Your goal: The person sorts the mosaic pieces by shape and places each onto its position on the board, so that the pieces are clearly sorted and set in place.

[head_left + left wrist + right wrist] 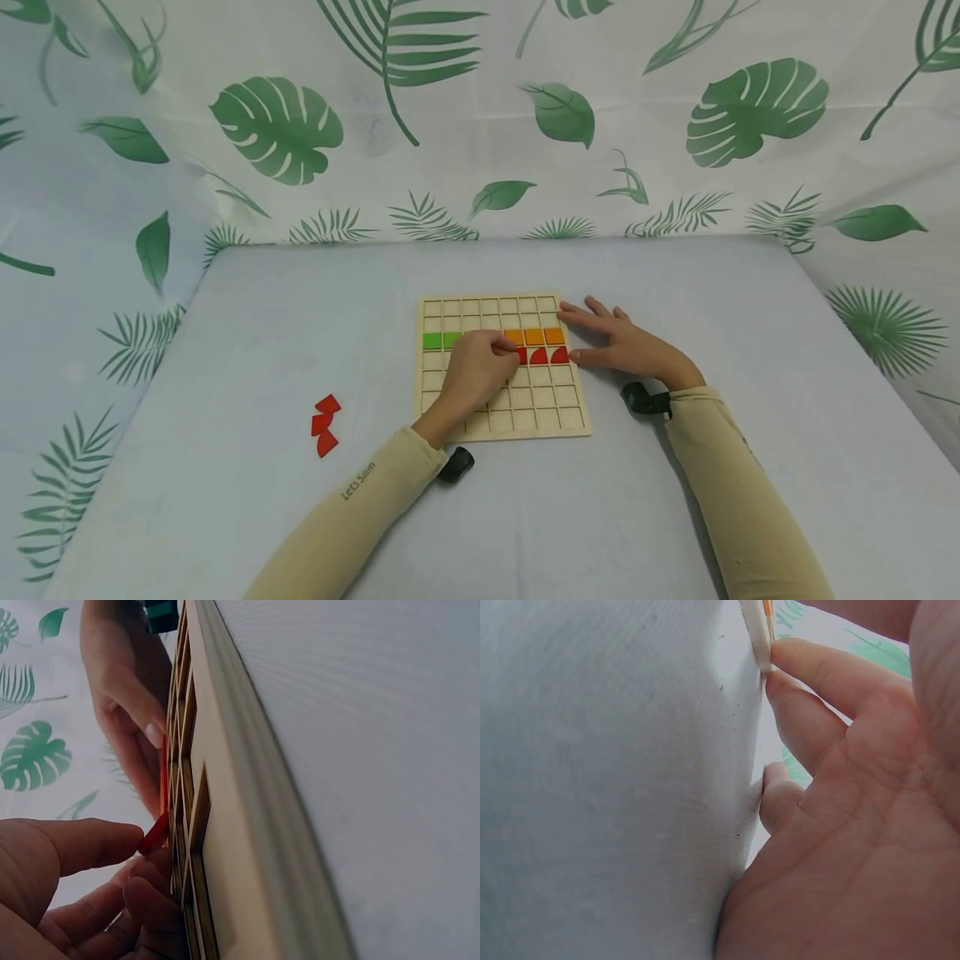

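Observation:
My left hand [480, 367] is over the wooden grid board [532, 421]. In the left wrist view its thumb and fingers pinch a small red piece [154, 834], tilted against the grid. Two red quarter-circle tiles [549, 356] lie in cells at the right end of the same row. My right hand [633, 346] is spread at the board's right edge, fingertips touching the edge and thumb beside the last red tile. Orange square tiles [533, 337] and green tiles [442, 340] fill cells one row above; my left hand hides part of these rows.
Three red quarter-circle tiles [322, 424] lie in a small cluster on the white tablecloth [247, 350], left of the board. A leaf-printed curtain [450, 125] stands behind the table. Black wrist cameras [456, 466] sit below both wrists.

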`<state>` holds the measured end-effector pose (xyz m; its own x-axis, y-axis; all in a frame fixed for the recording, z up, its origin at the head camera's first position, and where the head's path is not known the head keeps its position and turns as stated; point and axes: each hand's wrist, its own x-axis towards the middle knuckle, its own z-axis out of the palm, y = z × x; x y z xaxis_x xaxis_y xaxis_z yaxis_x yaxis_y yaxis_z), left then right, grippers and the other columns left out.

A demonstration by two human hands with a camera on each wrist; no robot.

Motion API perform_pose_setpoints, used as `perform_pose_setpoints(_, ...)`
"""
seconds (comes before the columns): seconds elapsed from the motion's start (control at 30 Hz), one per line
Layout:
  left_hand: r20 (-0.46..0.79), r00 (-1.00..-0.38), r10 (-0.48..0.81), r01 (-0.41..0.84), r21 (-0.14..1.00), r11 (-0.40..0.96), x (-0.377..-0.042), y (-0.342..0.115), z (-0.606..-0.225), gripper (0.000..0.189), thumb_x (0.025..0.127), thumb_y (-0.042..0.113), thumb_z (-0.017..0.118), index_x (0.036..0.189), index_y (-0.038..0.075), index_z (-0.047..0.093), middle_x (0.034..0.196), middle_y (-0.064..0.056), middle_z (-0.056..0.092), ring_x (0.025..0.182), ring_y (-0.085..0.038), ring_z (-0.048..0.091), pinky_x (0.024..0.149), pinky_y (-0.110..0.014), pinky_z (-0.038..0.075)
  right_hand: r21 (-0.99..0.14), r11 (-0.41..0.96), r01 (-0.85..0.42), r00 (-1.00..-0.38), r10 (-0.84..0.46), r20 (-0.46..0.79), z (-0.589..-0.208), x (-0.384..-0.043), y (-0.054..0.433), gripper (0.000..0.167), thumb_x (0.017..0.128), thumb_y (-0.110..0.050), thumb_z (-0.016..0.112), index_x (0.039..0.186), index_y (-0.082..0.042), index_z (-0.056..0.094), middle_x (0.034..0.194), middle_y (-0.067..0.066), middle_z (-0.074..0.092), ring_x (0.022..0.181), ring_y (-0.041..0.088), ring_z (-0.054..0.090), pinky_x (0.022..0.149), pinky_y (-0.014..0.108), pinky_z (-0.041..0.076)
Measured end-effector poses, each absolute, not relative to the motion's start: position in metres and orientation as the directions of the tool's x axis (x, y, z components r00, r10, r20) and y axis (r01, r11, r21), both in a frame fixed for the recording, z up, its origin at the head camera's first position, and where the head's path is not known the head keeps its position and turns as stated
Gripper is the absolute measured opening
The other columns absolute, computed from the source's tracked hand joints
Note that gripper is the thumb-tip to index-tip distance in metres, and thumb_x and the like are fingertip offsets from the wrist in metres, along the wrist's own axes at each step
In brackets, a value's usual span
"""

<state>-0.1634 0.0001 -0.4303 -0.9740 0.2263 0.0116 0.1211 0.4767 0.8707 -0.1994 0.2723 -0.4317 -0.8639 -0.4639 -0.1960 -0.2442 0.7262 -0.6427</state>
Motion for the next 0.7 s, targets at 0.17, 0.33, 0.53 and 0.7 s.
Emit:
perform_pose_setpoints(0.17,0.044,-0.967,0.25,0.169,0.847,0.504,-0.163,0.001,-0.429,0.011,0.096,0.003,0.072,0.1,0.0,0.082,0.096,-0.008,0.078,0.083,-0.019,0.07,0.075,-0.034,0.059,-0.639,0.731,-0.242,-0.865,-0.461,-0.2,-0.432,-0.2,0.272,0.076,0.101,-0.033,0.074,0.166,-0.011,0.04,0.176,0.008,0.024,0.163,0.037,-0.006,0.125,0.06,-0.012)
perform_pose_setpoints(0.33,0.063,-0.96,0.274,0.203,0.827,0.524,-0.162,0.003,-0.428,0.011,0.097,0.003,0.072,0.101,-0.002,0.081,0.098,-0.01,0.079,0.09,-0.021,0.072,0.079,-0.035,0.059,-0.634,0.737,-0.237,-0.867,-0.455,-0.205,-0.433,-0.2,0.273,0.077,0.101,-0.032,0.074,0.166,-0.011,0.04,0.176,0.008,0.023,0.163,0.037,-0.006,0.124,0.061,-0.012)
perform_pose_setpoints(0.53,0.055,-0.956,0.287,0.204,0.829,0.52,-0.163,0.002,-0.429,0.014,0.099,0.005,0.07,0.101,-0.002,0.082,0.096,-0.009,0.078,0.085,-0.019,0.071,0.076,-0.033,0.058,-0.633,0.736,-0.241,-0.866,-0.457,-0.202,-0.434,-0.2,0.273,0.077,0.101,-0.032,0.074,0.166,-0.011,0.04,0.176,0.008,0.023,0.163,0.037,-0.006,0.124,0.061,-0.012)
perform_pose_setpoints(0.7,0.009,-0.954,0.301,0.157,0.867,0.473,-0.179,0.0,-0.454,0.03,0.098,0.013,0.062,0.07,0.012,0.073,0.061,0.003,0.058,0.055,-0.012,0.05,0.052,-0.028,0.041,-0.632,0.734,-0.246,-0.865,-0.461,-0.198,-0.434,-0.201,0.273,0.077,0.101,-0.032,0.074,0.166,-0.01,0.04,0.176,0.009,0.023,0.163,0.037,-0.006,0.125,0.061,-0.012)
